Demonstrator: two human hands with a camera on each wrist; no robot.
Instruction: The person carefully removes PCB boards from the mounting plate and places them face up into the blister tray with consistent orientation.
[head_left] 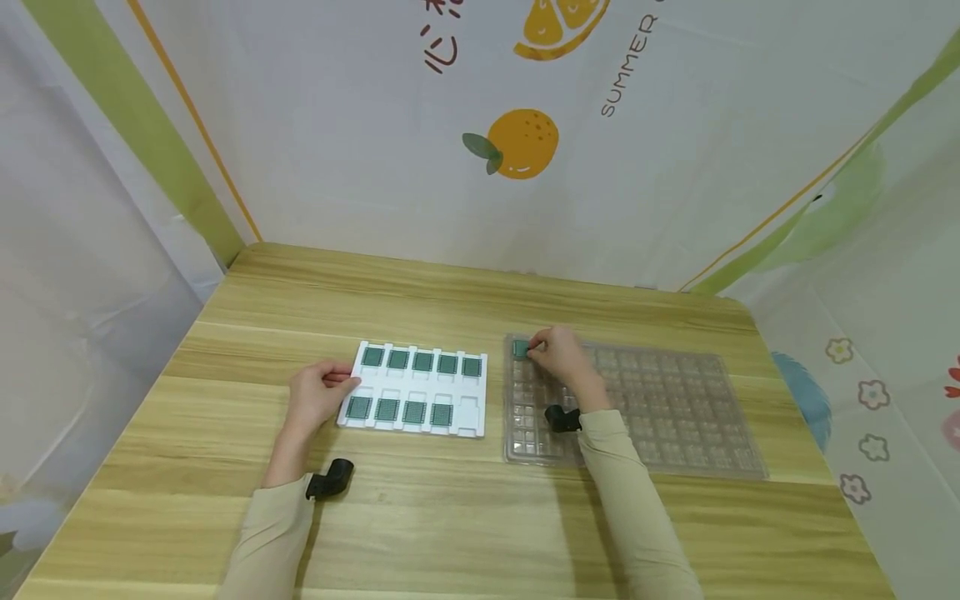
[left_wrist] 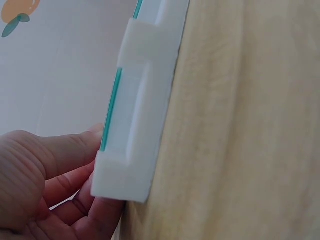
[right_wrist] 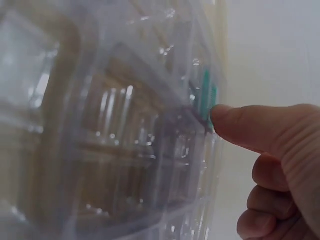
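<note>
A white tray [head_left: 420, 389] holds several small green circuit boards in two rows; its front right pocket has none. My left hand [head_left: 318, 393] grips the tray's left edge, thumb on top and the other fingers at the side and below. To the right lies a clear plastic tray [head_left: 667, 408] with many square compartments. In its far left corner compartment is a green circuit board [head_left: 520, 348], partly hidden by fingers. My right hand [head_left: 561, 354] pinches this board at its right edge; in the right wrist view the thumb [right_wrist: 235, 120] touches it.
Both trays lie side by side on a wood-grain table [head_left: 420, 517], a narrow gap between them. A white curtain [head_left: 360, 150] with fruit prints hangs behind the table. Black wrist cameras [head_left: 330, 479] are strapped at both sleeves.
</note>
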